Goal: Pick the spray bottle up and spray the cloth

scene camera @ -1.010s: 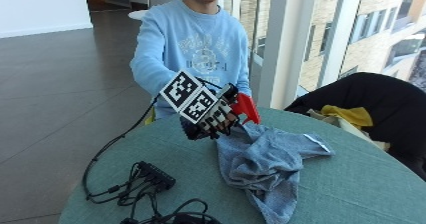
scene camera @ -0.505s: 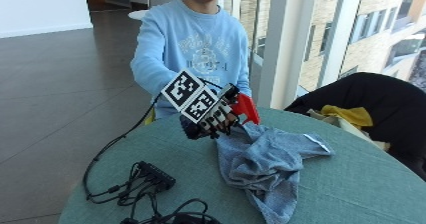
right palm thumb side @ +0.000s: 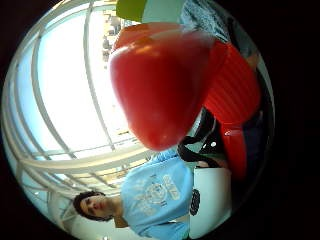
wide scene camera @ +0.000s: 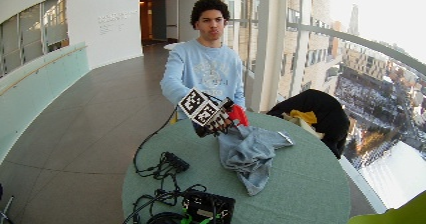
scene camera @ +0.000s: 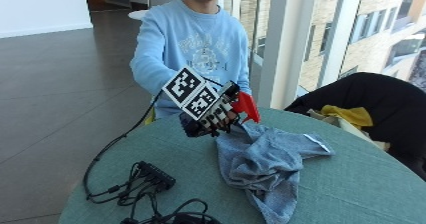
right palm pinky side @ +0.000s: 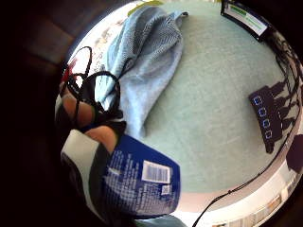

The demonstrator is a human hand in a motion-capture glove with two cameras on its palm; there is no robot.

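Note:
My gloved right hand [scene camera: 212, 115] [wide scene camera: 214, 124] grips a spray bottle and holds it above the round green table [scene camera: 346, 184], just over the near end of the cloth. The bottle's red spray head [scene camera: 245, 107] [right palm thumb side: 165, 80] [wide scene camera: 235, 115] sticks out toward the cloth. Its blue labelled body [right palm pinky side: 142, 179] sits against my palm, with my fingers [right palm pinky side: 80, 111] curled round it. The grey-blue cloth [scene camera: 266, 161] [right palm pinky side: 142, 61] [wide scene camera: 249, 151] lies crumpled on the table, stretching from under the bottle toward the front edge.
A black power strip [scene camera: 154, 173] [right palm pinky side: 266, 113] with tangled cables [scene camera: 126, 194] lies on the table beside the cloth. A black box [wide scene camera: 208, 206] sits at the front edge. A chair draped in black with a yellow item [scene camera: 347, 115] stands behind the table.

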